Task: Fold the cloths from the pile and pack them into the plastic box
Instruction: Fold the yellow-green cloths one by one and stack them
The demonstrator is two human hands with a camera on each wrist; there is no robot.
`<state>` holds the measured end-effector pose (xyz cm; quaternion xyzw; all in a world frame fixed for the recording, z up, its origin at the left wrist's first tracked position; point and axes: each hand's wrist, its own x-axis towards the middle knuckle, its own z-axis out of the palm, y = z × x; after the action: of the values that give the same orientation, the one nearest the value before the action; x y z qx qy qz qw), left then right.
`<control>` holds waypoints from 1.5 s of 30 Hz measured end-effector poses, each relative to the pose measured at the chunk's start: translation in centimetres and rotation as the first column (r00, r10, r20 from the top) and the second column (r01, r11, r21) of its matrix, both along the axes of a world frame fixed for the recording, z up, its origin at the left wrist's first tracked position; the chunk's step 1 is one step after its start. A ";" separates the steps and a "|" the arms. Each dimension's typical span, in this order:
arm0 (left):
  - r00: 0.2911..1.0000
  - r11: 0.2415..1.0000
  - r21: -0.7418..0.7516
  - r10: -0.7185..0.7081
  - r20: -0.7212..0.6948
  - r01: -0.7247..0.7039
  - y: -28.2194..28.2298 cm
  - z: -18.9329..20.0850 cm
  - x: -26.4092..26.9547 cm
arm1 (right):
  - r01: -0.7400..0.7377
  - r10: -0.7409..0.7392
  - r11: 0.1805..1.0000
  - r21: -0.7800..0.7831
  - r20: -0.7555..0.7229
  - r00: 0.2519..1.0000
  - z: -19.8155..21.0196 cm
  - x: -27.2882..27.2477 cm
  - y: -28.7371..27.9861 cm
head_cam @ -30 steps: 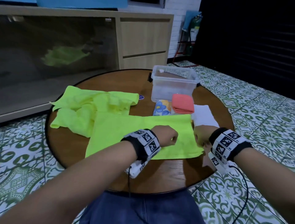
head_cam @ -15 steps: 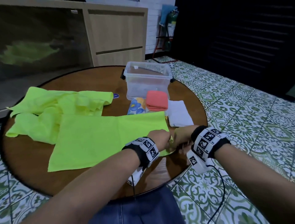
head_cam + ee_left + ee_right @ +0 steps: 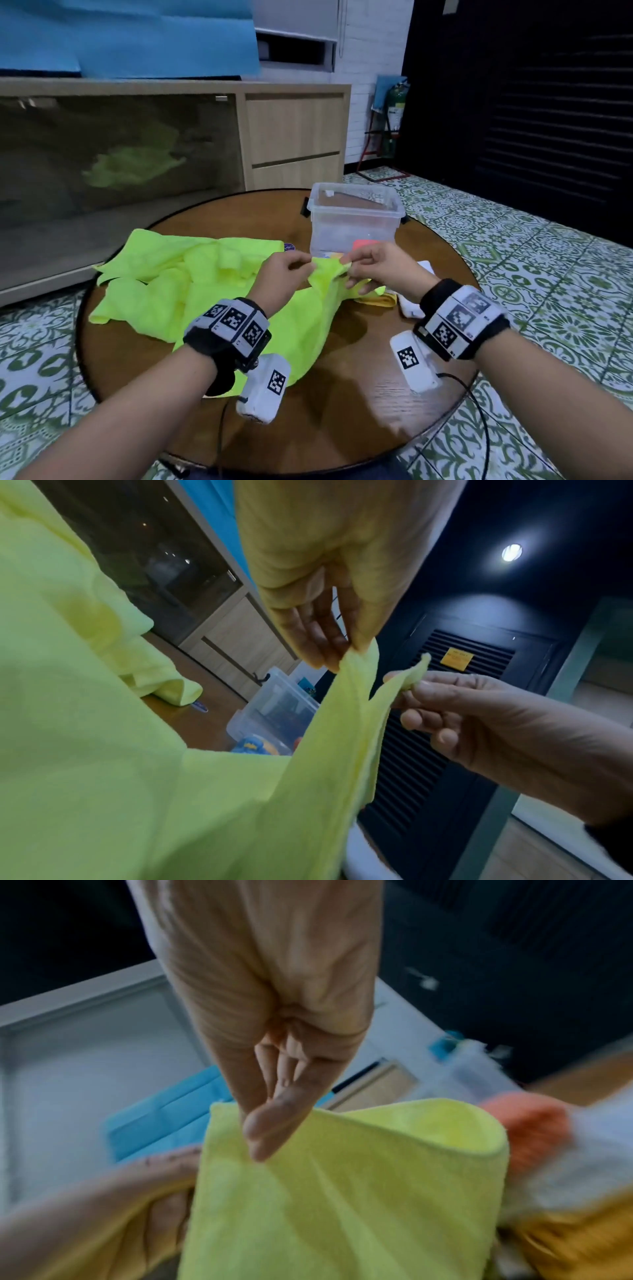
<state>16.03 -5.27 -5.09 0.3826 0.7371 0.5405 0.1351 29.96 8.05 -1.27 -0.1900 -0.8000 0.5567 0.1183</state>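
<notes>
Neon-yellow microfibre cloth [image 3: 301, 322] was flat on round wooden table [image 3: 359, 394] a sec ago; now left hand [image 3: 284, 270] & right hand [image 3: 373, 270] each pinch its edge, lifted mid-air w/ rest draped. Prob. first fold starting. Clear plastic box [image 3: 354, 219] behind, apparently empty.

head: above, facing down-forward at table [image 3: 342, 394] | 2 wrist views: close (both share the cloth [image 3: 103, 750])
</notes>
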 end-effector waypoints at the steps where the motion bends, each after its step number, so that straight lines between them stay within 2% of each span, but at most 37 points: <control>1: 1.000 1.000 0.021 0.010 0.002 -0.010 -0.3 0.4 -0.3 | -0.010 0.011 0.997 0.079 -0.014 1.000 0.4 -0.6 -0.7; 4: 1.000 0.995 0.097 0.024 0.000 -0.024 -0.9 1.5 -0.3 | 0.009 0.006 0.976 0.218 -0.067 0.998 0.6 -2.3 -2.3; 7: 0.998 0.988 0.151 0.032 0.051 -0.040 -1.1 1.7 -0.2 | 0.094 -0.062 0.950 0.299 -0.114 0.992 0.1 -3.2 -2.9; 16: 0.994 0.984 0.174 0.008 0.109 -0.027 -1.2 0.8 0.0 | 0.151 -0.114 0.921 0.359 -0.121 0.986 -0.9 -4.2 -2.4; 21: 0.992 0.982 0.187 -0.022 0.126 -0.002 -0.9 0.7 0.0 | 0.148 -0.094 0.904 0.400 -0.150 0.984 -1.0 -4.4 -2.0; 27: 1.000 0.987 0.158 -0.016 0.005 0.015 -0.8 0.8 -0.3 | 0.152 -0.058 0.868 0.472 -0.207 0.976 -1.4 -4.6 -1.6; 31: 1.000 0.981 0.194 -0.012 0.006 0.010 -0.5 0.3 -0.2 | 0.070 0.006 0.838 0.541 -0.136 0.991 -1.6 -5.2 -1.0; 33: 0.999 0.993 0.115 -0.035 -0.018 0.036 -0.2 -0.1 -0.3 | 0.103 -0.028 0.816 0.568 -0.140 0.990 -1.3 -5.3 -0.6; 36: 0.976 0.992 -0.120 -0.054 -0.209 0.030 -0.4 -0.6 -1.0 | 0.207 -0.077 0.792 0.574 -0.242 0.967 0.5 -4.9 0.3; 38: 0.953 0.976 -0.218 -0.046 -0.298 -0.021 -1.0 -1.2 -1.7 | 0.287 -0.119 0.807 0.516 -0.333 0.935 2.1 -4.4 1.3; 42: 0.939 0.953 -0.284 0.001 -0.343 -0.104 -3.1 -1.6 -3.6 | 0.419 -0.205 0.822 0.384 -0.487 0.849 4.8 -3.5 3.5; 45: 0.923 0.965 -0.223 0.046 -0.382 -0.140 -5.6 -1.2 -5.2 | 0.505 -0.273 0.803 0.316 -0.558 0.784 5.8 -2.6 4.9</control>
<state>10.82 -10.85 -6.27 0.4230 0.8278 0.3683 0.0127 27.33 12.90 4.51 -0.1770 -0.7909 0.3479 0.4713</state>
